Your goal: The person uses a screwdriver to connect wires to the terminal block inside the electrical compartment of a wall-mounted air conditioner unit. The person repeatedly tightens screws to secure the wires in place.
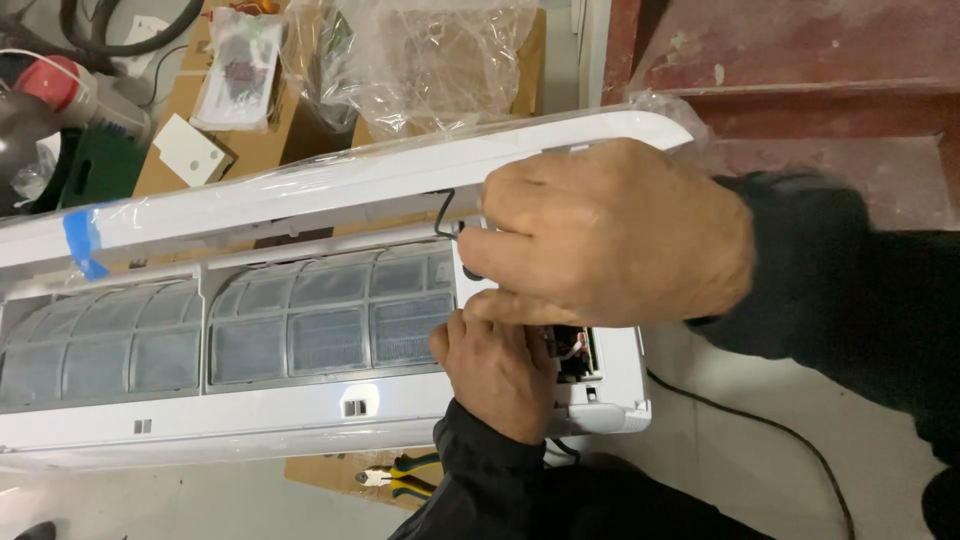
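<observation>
Cardboard underlies the AC unit point(300, 420); both hands, right point(610, 235) and left point(497, 372), pinch wiring point(443, 212) at three o'clock, probably seating a connector.

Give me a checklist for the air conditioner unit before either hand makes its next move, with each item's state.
1. Front cover raised clear of the filters: ok.
2. Mesh filters seated in their frames: ok.
3. Right hand steady at the unit's right end, by the thin black wire: ok.
4. What the left hand grips beside the open wiring compartment: cannot tell, fingers hidden.
5. Pliers within reach on the cardboard below the unit: ok.
6. Black cable on the floor free of snags: cannot tell.
</observation>
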